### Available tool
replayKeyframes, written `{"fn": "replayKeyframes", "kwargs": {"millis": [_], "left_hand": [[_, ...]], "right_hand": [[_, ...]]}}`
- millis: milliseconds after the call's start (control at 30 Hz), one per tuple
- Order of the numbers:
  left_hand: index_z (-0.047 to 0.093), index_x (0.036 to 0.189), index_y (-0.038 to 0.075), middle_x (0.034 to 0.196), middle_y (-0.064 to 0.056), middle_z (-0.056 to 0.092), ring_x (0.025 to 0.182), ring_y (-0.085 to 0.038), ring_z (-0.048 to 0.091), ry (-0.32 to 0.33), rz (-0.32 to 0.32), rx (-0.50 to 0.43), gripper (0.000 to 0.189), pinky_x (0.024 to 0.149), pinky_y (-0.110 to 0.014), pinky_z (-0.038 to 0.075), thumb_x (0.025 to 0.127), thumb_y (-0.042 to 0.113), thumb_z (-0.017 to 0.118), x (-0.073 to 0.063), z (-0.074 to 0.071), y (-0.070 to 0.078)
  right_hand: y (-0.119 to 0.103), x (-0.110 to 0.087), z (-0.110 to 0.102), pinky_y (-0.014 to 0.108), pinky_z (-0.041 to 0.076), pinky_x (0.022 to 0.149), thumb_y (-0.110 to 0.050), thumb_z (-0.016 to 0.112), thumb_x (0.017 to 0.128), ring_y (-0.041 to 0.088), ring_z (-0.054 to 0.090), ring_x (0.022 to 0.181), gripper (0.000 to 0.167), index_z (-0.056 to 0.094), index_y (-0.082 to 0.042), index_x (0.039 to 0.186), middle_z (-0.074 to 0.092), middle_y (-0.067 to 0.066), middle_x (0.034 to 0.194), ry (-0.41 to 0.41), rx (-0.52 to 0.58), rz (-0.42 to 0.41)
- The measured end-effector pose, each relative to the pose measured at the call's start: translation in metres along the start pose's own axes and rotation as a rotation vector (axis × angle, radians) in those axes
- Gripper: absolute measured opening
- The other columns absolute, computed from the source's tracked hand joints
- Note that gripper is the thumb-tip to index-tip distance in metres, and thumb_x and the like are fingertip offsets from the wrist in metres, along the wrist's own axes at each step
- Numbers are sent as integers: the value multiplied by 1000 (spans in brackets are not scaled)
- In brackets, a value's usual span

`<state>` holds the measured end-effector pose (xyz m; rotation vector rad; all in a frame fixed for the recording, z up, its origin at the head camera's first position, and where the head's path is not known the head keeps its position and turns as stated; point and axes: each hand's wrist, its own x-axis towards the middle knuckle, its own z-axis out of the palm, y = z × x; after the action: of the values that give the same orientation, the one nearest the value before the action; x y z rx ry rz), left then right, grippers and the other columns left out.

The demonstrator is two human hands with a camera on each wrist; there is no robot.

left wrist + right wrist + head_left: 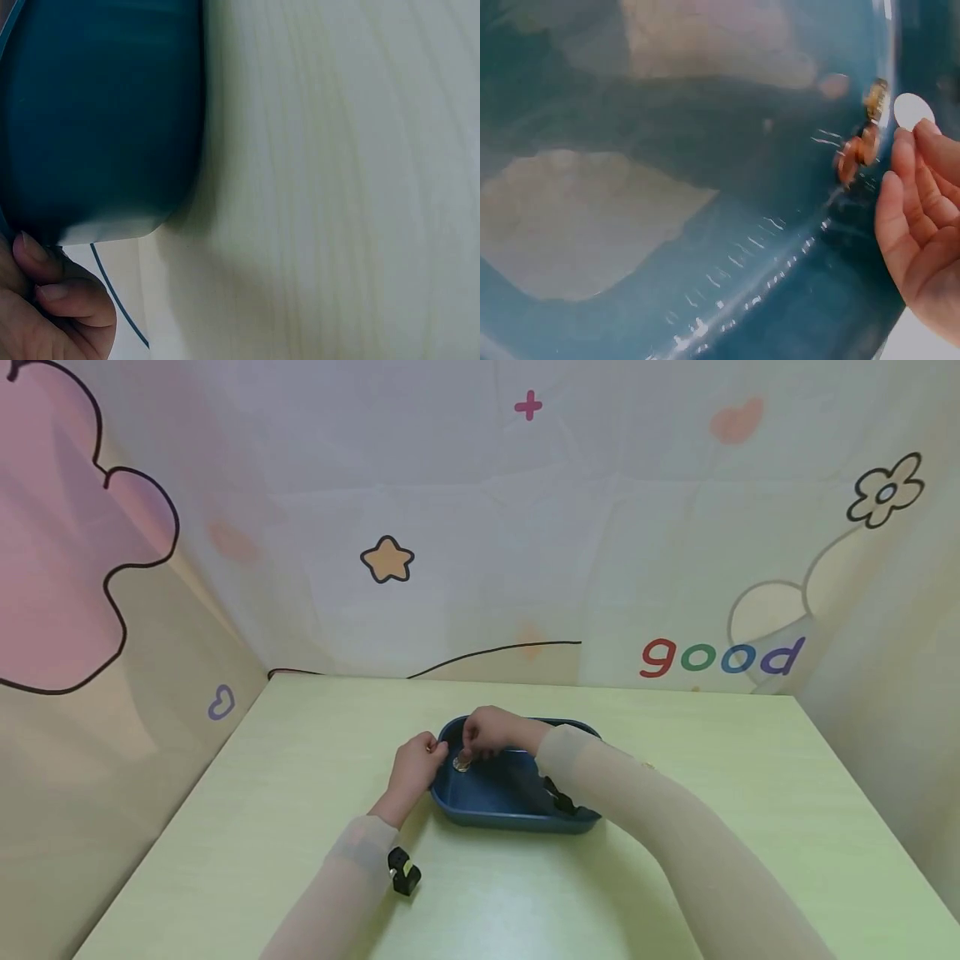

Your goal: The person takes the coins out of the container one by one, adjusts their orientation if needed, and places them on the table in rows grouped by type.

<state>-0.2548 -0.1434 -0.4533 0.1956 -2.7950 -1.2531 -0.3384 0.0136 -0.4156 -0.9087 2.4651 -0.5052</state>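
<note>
A deep blue plastic basin [517, 821] with rounded corners stands on the table. My left hand [415, 768] is at its left rim, fingers curled and thumb against the edge; in the left wrist view the thumb [36, 251] overlaps the basin's corner. Reaching in over the basin, my right hand [487, 731] pinches a pale round coin [913, 111] between thumb and finger. Beside it, copper-coloured coins [847, 160] and a gold-coloured one [877, 97] lie against the basin's glossy inner side, blurred. From the head, these coins [461, 763] appear as a small shiny cluster.
A pale wood-grain table [675, 877] extends round the basin. Behind it hangs a printed cloth backdrop [465, 493] with a star and the word "good". Black cameras [405, 872] sit at both wrists, the right one partly over the basin. A small yellowish thing [648, 766] shows behind the right sleeve.
</note>
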Motion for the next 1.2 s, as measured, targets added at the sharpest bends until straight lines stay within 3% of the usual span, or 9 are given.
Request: {"fn": "replayKeyframes", "kwargs": {"millis": [167, 367, 533, 633, 800, 1200], "left_hand": [[48, 76, 8, 70, -2, 46, 67, -17, 48, 17, 13, 11, 27, 57, -23, 33, 99, 19, 58, 0, 2, 0], [48, 75, 8, 71, -3, 49, 67, -18, 49, 24, 20, 8, 28, 57, -23, 33, 99, 19, 59, 1, 2, 0], [48, 76, 9, 73, -4, 49, 69, -18, 49, 19, 4, 17, 29, 57, -23, 33, 100, 20, 59, 1, 2, 1], [47, 76, 9, 73, -4, 48, 67, -18, 49, 17, -3, 13, 29, 56, -23, 34, 100, 19, 59, 0, 2, 2], [47, 75, 9, 72, -3, 47, 66, -17, 48, 16, 4, 4, 29, 56, -23, 33, 100, 18, 58, -1, 2, 1], [46, 75, 9, 71, -3, 47, 66, -17, 47, 15, 26, 4, 28, 57, -24, 33, 99, 18, 58, -2, 2, 0]], "right_hand": [[-1, -19, -15, 23, 53, 64, -9, 62, 98, 11, 66, 73, 12, 71, -4, 92, 75, 10, 91, -3, 58, 18], [7, -47, -34, 26, 57, 68, -13, 63, 99, 21, 72, 78, 13, 69, -3, 95, 74, 12, 93, 71, 112, -7], [21, -78, -47, 29, 60, 73, -14, 65, 99, 29, 73, 84, 15, 69, 0, 99, 74, 16, 93, 136, 244, 4], [34, -100, -50, 29, 60, 75, -15, 65, 99, 25, 70, 80, 17, 70, 0, 102, 74, 15, 93, 175, 320, 43], [58, -138, -47, 29, 59, 77, -17, 65, 100, 14, 63, 77, 20, 70, 1, 107, 73, 13, 96, 242, 385, 96], [114, -216, -18, 28, 56, 79, -22, 65, 100, 16, 59, 78, 33, 64, 7, 116, 64, 2, 87, 362, 518, 242]]}}
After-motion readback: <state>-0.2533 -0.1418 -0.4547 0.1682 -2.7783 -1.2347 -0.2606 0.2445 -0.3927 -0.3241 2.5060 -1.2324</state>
